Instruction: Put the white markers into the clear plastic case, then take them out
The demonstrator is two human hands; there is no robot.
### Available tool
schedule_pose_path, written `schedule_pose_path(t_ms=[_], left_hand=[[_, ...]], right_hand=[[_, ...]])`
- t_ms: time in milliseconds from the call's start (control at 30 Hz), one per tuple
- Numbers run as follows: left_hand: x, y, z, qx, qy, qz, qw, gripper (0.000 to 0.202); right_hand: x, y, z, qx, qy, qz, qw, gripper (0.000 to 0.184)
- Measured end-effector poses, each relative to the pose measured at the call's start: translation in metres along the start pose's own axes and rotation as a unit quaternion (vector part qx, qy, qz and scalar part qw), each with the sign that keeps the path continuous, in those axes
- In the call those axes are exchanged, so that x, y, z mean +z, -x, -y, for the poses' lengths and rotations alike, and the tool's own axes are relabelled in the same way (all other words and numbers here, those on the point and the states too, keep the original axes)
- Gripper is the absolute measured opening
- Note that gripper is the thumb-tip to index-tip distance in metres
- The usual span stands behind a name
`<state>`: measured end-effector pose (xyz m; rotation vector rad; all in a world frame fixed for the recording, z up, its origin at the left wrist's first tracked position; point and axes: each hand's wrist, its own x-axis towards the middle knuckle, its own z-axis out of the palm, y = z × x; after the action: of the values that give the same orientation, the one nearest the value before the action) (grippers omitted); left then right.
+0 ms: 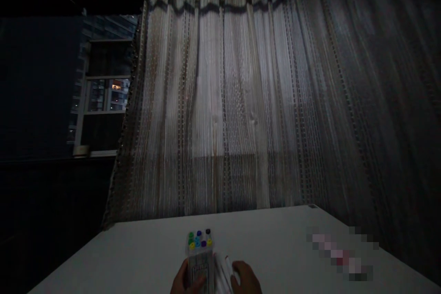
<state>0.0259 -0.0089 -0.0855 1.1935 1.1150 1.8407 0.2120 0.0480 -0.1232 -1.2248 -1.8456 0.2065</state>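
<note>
"What is held?"

"On a white rectangular table (pixel 275 234), a clear plastic marker case (pixel 200 257) is clasped by the left hand (pixel 188 281); white pens (pixel 221 273) lie against the curled right hand (pixel 246 278), its grip unclear."

"Anything out?"

"Those pens are outside the case; coloured caps (pixel 199 240) show within it."

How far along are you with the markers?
Looks done: many markers sit in the clear case, their coloured caps showing. In hand: the left hand grips the case, and the right hand touches white markers, one red-tipped, beside it. Left: those white markers lie outside the case. A blurred thing lies farther along the white table; I cannot tell what it is.
</note>
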Motion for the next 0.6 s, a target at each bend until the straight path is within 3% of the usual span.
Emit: schedule_pose_path(t_ms=[167,333,600], left_hand=[[-0.011,-0.006,0.002,-0.032,0.022,0.049,0.998,0.066],[-0.013,0.0,-0.01,-0.039,0.052,0.103,0.993,0.06],[-0.011,0.006,-0.023,-0.042,0.044,0.114,0.992,0.053]], right_hand=[[-0.009,-0.001,0.011,0.004,-0.017,0.025,1.0,0.031],[-0.019,0.0,0.025,0.028,-0.021,0.032,0.999,0.028],[-0.029,-0.003,0.039,0.039,-0.017,0.06,0.997,0.022]])
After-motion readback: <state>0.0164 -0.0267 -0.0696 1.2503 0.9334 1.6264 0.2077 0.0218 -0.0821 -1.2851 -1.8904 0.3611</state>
